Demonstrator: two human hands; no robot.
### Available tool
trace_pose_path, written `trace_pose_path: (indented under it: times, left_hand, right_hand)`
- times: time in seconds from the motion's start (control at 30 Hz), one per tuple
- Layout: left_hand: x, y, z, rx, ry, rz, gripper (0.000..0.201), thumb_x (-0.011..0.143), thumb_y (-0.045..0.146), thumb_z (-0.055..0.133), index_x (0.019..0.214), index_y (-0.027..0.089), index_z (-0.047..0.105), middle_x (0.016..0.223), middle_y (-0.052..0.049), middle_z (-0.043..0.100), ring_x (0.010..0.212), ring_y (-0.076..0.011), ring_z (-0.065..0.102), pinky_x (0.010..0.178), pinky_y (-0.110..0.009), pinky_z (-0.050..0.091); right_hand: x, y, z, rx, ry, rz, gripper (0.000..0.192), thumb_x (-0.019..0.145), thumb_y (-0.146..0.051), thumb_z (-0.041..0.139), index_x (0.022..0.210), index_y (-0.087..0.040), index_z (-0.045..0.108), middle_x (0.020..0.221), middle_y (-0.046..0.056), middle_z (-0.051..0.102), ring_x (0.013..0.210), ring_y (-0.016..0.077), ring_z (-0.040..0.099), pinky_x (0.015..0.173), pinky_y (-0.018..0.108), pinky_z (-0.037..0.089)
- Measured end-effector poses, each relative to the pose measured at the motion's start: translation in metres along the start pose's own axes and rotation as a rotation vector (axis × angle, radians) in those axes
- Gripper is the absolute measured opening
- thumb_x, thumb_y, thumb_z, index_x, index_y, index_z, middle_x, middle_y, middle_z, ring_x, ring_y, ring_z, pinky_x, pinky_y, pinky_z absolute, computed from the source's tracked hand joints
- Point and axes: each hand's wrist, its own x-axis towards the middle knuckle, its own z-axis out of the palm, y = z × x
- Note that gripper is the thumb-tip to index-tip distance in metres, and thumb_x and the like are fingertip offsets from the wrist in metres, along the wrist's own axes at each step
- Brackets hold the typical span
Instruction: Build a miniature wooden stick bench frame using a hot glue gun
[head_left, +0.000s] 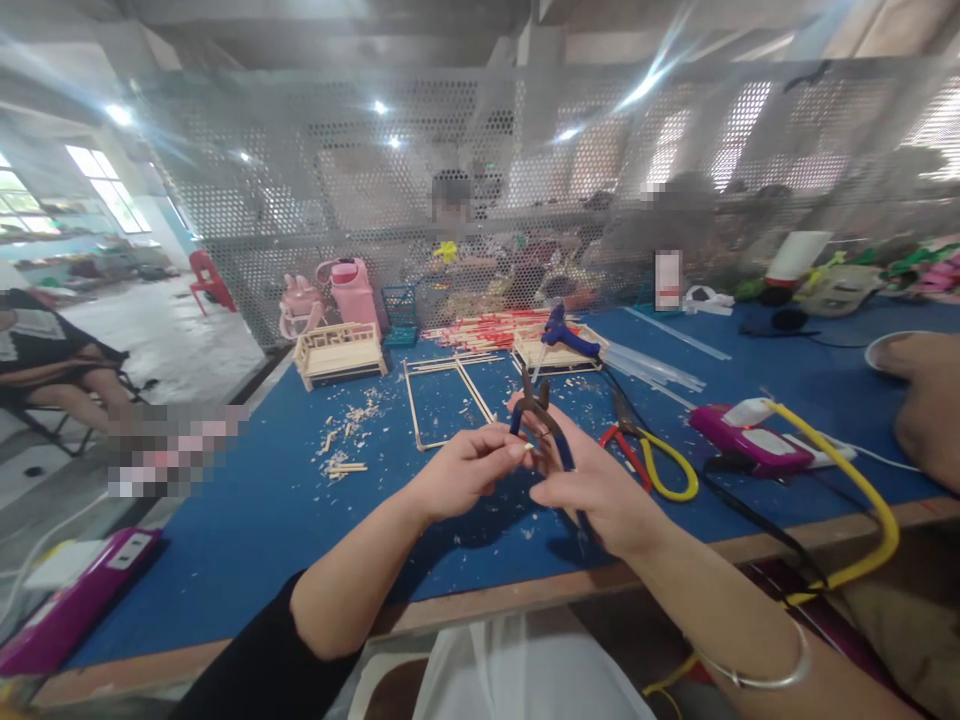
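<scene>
Holding blue-handled pliers [541, 420] above the blue bench [247, 520], the right hand [600, 490] wraps its fingers around the handles. The left hand [465, 470] pinches a small stick piece [527, 447], fingertips closed, at the pliers. Red-and-yellow cutters [649, 455] lie just right; a wooden frame [448, 400] lies behind.

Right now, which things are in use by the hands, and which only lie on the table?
In use: pliers in right hand; small stick piece at left hand.
Lying about: glue gun, red-yellow cutters, wooden frame, miniature bench.
</scene>
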Motion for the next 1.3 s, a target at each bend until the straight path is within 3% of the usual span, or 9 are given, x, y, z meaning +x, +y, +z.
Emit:
trace_pose_path:
  times: [0.1,0.27,0.43,0.57,0.63,0.73,0.87,1.07,1.3]
  left_hand:
    - [-0.002,0.001,0.004,-0.019,-0.026,-0.016,0.049,0.072,0.061,0.059,0.073,0.013,0.060,0.050,0.008,0.035,0.041,-0.0031,0.027,0.039,-0.020,0.018]
    - [-0.004,0.004,0.001,-0.177,0.009,-0.062,0.046,0.067,0.059,0.065,0.072,0.015,0.059,0.048,0.008,0.038,0.039,-0.0028,0.029,0.038,-0.017,0.019]
    - [-0.001,0.004,0.007,-0.123,0.062,-0.090,0.046,0.066,0.061,0.064,0.073,0.016,0.059,0.062,0.000,0.060,0.054,-0.0116,0.059,0.042,-0.019,0.037]
    - [0.002,0.000,0.007,-0.017,0.234,-0.120,0.038,0.071,0.050,0.063,0.087,0.016,0.064,0.090,-0.004,0.066,0.055,-0.0108,0.062,0.039,-0.019,0.034]
    - [0.003,-0.002,0.003,0.053,0.327,-0.106,0.034,0.075,0.046,0.060,0.090,0.016,0.065,0.081,-0.002,0.066,0.048,-0.0076,0.056,0.037,-0.019,0.029]
    - [0.004,-0.005,-0.001,0.129,0.276,-0.089,0.033,0.079,0.046,0.055,0.080,0.015,0.066,0.053,0.003,0.056,0.039,-0.0059,0.044,0.039,-0.020,0.027]
    - [0.005,-0.007,0.002,0.030,0.233,-0.074,0.037,0.074,0.053,0.057,0.073,0.016,0.061,0.059,0.002,0.061,0.038,-0.0042,0.036,0.040,-0.021,0.025]
    - [0.004,-0.003,0.002,-0.016,0.317,-0.014,0.041,0.072,0.057,0.057,0.075,0.016,0.059,0.052,0.006,0.052,0.039,-0.0045,0.031,0.040,-0.021,0.021]
    - [0.003,0.001,0.001,-0.039,0.359,0.037,0.043,0.072,0.059,0.058,0.074,0.016,0.058,0.051,0.006,0.050,0.039,-0.0044,0.030,0.039,-0.021,0.021]
  right_hand:
    - [-0.002,0.003,0.000,-0.136,-0.074,0.030,0.066,0.053,-0.012,0.057,0.118,-0.026,0.053,0.118,0.002,0.059,0.118,0.0253,0.048,0.102,0.041,0.034]
    - [0.001,0.007,-0.009,0.111,-0.105,-0.082,0.049,0.055,-0.020,0.057,0.104,-0.025,0.054,0.118,0.005,0.060,0.113,0.0259,0.054,0.098,0.044,0.039]
    - [-0.001,0.000,-0.027,0.081,-0.053,-0.007,0.041,0.061,-0.021,0.055,0.101,-0.024,0.053,0.104,0.005,0.066,0.098,0.0258,0.063,0.089,0.044,0.046]
    - [-0.006,-0.003,-0.046,-0.137,0.091,-0.039,0.039,0.065,-0.024,0.059,0.104,-0.025,0.055,0.096,0.002,0.067,0.096,0.0231,0.063,0.089,0.038,0.046]
    - [-0.006,-0.001,-0.051,-0.248,0.192,0.063,0.037,0.065,-0.029,0.060,0.101,-0.024,0.056,0.089,0.001,0.066,0.090,0.0228,0.063,0.084,0.038,0.047]
    - [-0.002,0.005,-0.048,-0.429,0.314,0.245,0.040,0.063,-0.037,0.063,0.099,-0.020,0.057,0.078,0.002,0.064,0.080,0.0229,0.062,0.078,0.038,0.047]
    - [-0.001,0.015,-0.042,-0.427,0.397,0.167,0.052,0.060,-0.039,0.064,0.105,-0.017,0.051,0.076,0.000,0.062,0.080,0.0217,0.061,0.078,0.035,0.046]
    - [-0.010,0.008,-0.040,-0.606,0.125,0.106,0.056,0.067,-0.024,0.050,0.123,-0.017,0.052,0.078,0.000,0.062,0.074,0.0198,0.059,0.076,0.035,0.047]
    - [-0.006,0.003,-0.024,-0.928,-0.024,0.002,0.075,0.066,-0.015,0.044,0.141,-0.018,0.036,0.139,0.009,0.047,0.124,0.0258,0.045,0.104,0.043,0.034]
